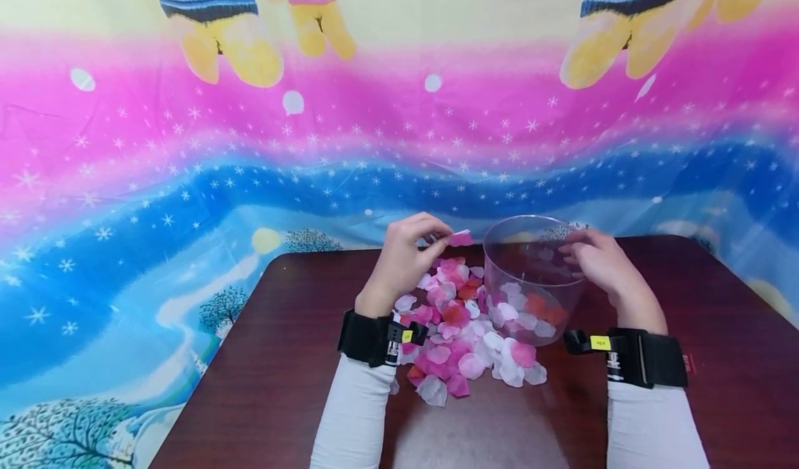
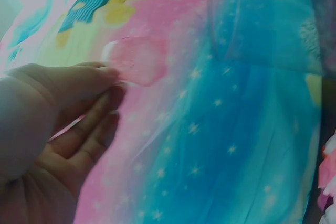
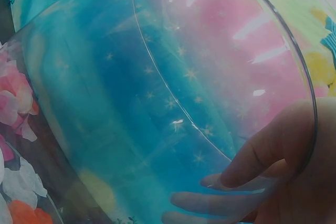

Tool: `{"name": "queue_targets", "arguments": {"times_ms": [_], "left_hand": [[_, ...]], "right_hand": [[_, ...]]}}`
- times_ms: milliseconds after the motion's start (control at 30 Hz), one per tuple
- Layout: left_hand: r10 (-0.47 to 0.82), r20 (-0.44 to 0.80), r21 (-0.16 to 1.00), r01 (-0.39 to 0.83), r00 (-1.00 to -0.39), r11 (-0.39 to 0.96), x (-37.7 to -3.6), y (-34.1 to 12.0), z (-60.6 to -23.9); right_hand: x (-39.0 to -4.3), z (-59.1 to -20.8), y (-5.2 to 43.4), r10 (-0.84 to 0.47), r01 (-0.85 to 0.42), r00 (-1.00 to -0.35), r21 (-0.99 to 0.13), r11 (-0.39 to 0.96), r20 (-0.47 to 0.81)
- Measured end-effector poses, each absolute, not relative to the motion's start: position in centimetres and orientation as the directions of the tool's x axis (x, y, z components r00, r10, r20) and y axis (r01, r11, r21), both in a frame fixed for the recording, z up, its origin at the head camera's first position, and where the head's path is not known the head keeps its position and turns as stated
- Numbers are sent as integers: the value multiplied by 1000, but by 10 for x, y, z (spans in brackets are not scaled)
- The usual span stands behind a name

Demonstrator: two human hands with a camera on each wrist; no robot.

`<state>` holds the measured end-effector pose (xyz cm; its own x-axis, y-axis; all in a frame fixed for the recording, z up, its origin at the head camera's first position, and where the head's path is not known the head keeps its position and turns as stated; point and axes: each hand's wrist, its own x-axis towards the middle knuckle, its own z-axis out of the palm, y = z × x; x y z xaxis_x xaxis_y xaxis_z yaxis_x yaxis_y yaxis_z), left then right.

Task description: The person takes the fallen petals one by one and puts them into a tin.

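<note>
A heap of petals [image 1: 465,337] lies on the table [image 1: 268,386] between the wrists. Above it the left hand [image 1: 402,261] pinches a pink petal [image 1: 461,239] beside the rim of the clear tub [image 1: 530,282], which the right hand [image 1: 599,261] grips by its far wall

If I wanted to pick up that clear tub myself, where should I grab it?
Probably by the upper wall near the rim, coming from the side, as the right hand does now. The tub stands upright with its mouth open and has smooth round walls with no handle, so fingers curled round the outside, thumb over the rim, look safest. The petals crowd its left side, so the right is clearer.
</note>
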<state>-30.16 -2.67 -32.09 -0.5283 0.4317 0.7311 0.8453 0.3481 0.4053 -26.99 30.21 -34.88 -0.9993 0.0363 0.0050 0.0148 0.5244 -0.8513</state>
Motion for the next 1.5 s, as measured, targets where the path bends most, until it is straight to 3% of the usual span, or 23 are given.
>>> {"name": "queue_targets", "arguments": {"times_ms": [200,700,1133,1500], "left_hand": [[463,772,341,898,-435,277,-298,-2,-325],[607,679,270,910,-413,316,-286,26,-335],[639,609,216,874,-469,436,-282,26,-334],[536,679,327,861,-501,390,-293,-5,-326]], "right_hand": [[-270,-348,303,33,2,-999,-848,531,18],[-269,-348,302,23,-3,-1000,-846,532,18],[-268,-345,302,12,-3,-1000,-853,521,11],[-267,-345,307,-5,22,-1000,-879,476,-28]]}}
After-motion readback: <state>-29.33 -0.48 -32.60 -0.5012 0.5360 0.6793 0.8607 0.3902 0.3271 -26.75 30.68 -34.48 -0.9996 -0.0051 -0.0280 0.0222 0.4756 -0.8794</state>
